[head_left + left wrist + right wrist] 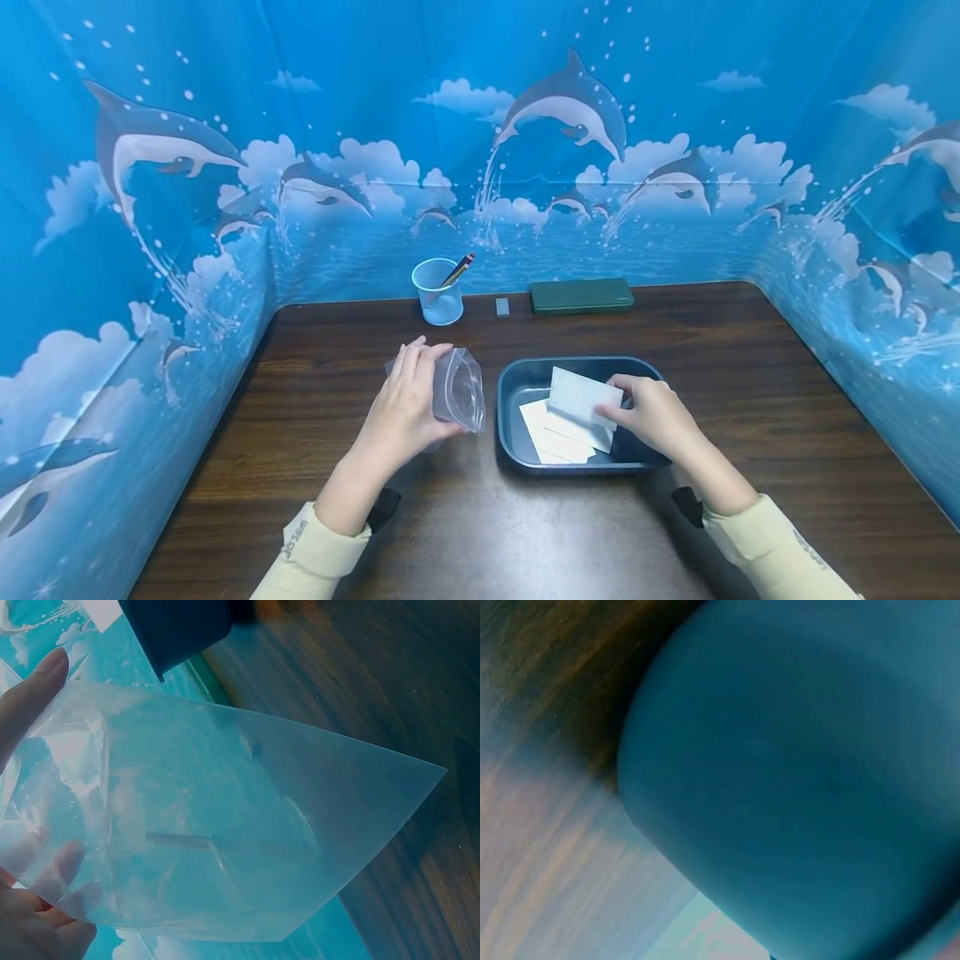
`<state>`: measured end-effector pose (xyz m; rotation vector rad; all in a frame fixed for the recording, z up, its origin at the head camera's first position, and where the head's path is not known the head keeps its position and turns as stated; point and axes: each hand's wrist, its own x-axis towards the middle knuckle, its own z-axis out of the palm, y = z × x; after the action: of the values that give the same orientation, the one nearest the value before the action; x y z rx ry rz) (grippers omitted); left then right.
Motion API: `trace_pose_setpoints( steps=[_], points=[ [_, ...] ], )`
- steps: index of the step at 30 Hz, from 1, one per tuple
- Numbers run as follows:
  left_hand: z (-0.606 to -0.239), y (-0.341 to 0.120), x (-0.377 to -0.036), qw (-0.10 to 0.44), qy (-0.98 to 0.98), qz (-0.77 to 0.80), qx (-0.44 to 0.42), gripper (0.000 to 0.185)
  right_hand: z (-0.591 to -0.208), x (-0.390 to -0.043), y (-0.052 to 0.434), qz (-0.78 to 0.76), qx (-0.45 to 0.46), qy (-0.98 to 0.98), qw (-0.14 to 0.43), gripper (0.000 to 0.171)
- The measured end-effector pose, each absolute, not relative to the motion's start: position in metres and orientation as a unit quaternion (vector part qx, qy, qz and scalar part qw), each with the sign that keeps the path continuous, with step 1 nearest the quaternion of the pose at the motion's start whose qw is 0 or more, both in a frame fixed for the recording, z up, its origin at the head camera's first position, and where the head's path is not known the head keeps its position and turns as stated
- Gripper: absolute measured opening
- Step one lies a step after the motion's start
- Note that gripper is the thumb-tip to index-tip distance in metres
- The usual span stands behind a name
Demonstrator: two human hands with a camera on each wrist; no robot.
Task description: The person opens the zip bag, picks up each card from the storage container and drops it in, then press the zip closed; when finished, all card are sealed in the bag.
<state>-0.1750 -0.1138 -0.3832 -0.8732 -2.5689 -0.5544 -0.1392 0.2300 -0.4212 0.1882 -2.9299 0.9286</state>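
Dark woodgrain table [750, 400], crinkly clear bag [457, 389], stiff white card [581, 396]

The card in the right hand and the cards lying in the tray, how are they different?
The held card is lifted and tilted; the loose cards lie flat on the tray floor. The right hand pinches the held card; nothing touches the loose cards. Both are white and rectangular.
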Motion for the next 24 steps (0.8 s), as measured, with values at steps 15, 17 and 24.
trace_pose_setpoints(
  steps=[15,17,24],
  points=[
    [-0.378,-0.106,-0.174,0.195,-0.898,-0.219,-0.329,0.114,-0.384,-0.127,0.222,0.393,0.087,-0.907,0.122,0.019],
    [-0.377,-0.106,-0.174,0.197,-0.897,-0.222,-0.327,0.114,-0.378,-0.125,0.219,0.408,0.080,-0.900,0.130,0.018],
    [-0.374,-0.106,-0.175,0.203,-0.897,-0.222,-0.323,0.114,-0.364,-0.123,0.205,0.474,0.046,-0.864,0.166,0.019]
  ],
)
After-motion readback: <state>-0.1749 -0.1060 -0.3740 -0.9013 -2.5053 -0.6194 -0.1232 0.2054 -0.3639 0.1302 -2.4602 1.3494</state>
